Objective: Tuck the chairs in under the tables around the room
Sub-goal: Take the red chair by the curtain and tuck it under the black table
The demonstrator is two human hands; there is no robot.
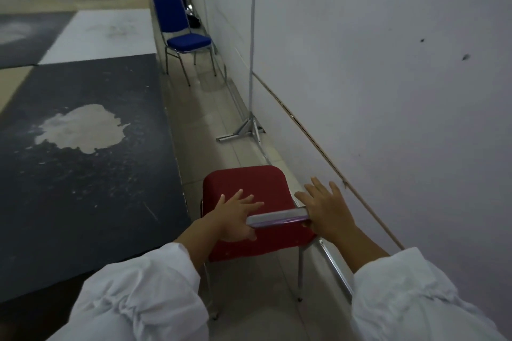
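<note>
Head view: we are pressing left hand (pixel 237 217) and right hand (pixel 324 209), fingers spread, on the red chair (pixel 243 183) back. It is standing beside the black table (pixel 91 188), untucked; the blue chair (pixel 177 22) beyond is also waiting.

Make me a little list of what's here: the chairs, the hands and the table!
red chair: in the aisle beside the table, not under it
left hand: fingers straight, resting on the red chair's top bar
right hand: fingers straight, on the bar's other end
blue chair: farther along, near the wall, not tucked in
table: dark top with a pale worn patch
stand: metal, by the wall
</note>
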